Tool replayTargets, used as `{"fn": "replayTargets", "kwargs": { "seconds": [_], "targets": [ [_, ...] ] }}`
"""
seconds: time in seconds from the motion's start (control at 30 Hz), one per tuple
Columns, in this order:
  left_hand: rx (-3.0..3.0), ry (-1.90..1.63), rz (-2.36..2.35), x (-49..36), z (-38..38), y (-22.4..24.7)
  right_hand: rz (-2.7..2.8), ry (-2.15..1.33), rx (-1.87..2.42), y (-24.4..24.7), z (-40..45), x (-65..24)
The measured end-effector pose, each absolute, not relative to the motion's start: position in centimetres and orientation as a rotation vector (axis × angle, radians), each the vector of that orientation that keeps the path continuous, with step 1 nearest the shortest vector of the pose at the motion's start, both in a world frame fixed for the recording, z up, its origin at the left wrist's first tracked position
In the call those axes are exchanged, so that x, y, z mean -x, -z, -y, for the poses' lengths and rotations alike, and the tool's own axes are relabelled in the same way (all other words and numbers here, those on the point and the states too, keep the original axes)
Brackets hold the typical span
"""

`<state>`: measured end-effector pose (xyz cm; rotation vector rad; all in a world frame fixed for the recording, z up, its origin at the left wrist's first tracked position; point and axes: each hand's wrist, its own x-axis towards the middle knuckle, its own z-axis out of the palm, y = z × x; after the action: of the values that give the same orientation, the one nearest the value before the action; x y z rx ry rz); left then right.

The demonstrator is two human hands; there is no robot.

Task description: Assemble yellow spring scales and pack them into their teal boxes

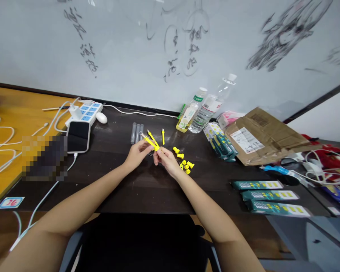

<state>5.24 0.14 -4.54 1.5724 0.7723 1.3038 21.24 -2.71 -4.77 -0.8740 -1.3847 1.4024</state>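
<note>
In the middle of the desk, my left hand (136,154) is closed around the shaft of a yellow pen-like piece (151,142) with a clear end. My right hand (167,159) pinches the same piece at its lower right end. Just behind it is a similar slim yellow part (150,134), partly overlapped by the held piece. Another slim yellow part (163,137) lies apart behind my right hand. Several clear tubes (133,133) lie side by side beyond my left hand. Several short yellow caps (180,155) are scattered right of my right hand.
A power strip (91,112), a phone (78,136) and cables lie left. Two bottles (190,111) (206,113) stand against the whiteboard (124,56). Rightward are a stack of green boxes (221,143), a cardboard package (260,132) and three long green packets (269,195).
</note>
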Motion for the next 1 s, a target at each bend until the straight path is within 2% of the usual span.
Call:
{"fn": "replayTargets", "kwargs": {
  "seconds": [0.2,0.37,0.57,0.73,1.0],
  "targets": [
    [-1.494,-1.278,-0.764,-5.4,0.5,4.2,1.390,-1.657,0.880,4.8,2.8,-21.4],
    [-1.599,-1.196,-0.767,-5.3,0.4,4.2,1.398,-1.738,0.882,4.4,3.0,-21.6],
    [-1.281,-1.151,-0.759,-5.5,0.6,4.0,1.533,-1.819,0.908,4.7,3.3,-21.2],
    [-1.141,-1.222,-0.706,-5.1,0.3,3.3,1.539,-1.773,0.979,4.4,3.2,-21.4],
    [-1.235,-1.132,-0.674,-5.6,0.7,3.7,1.454,-1.567,1.090,4.7,2.5,-21.8]
  ]
}}
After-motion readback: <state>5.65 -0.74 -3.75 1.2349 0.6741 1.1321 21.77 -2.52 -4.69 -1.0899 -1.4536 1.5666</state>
